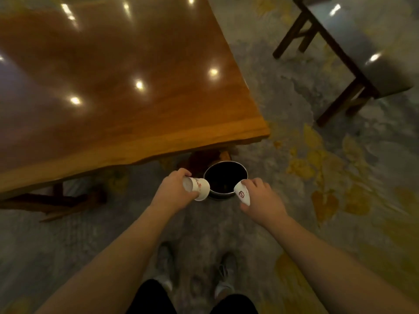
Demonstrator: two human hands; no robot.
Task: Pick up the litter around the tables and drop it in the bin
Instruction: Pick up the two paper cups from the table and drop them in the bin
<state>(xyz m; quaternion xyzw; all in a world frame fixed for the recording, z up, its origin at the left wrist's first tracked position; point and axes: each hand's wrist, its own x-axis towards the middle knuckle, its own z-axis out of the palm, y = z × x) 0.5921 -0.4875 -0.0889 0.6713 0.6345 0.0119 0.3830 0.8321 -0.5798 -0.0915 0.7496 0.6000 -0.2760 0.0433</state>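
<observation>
A round metal bin with a dark inside stands on the floor by the table's corner. My left hand grips a white paper cup with red print, held on its side just left of the bin's rim. My right hand holds a second white paper cup with a red mark, tilted at the bin's right rim. Both cups hang above the floor at the bin's near edge.
A large glossy wooden table fills the upper left, its leg frame beneath. A dark-framed bench with a grey seat stands at the upper right. Grey carpet with yellow leaf patterns covers the floor. My shoes show below.
</observation>
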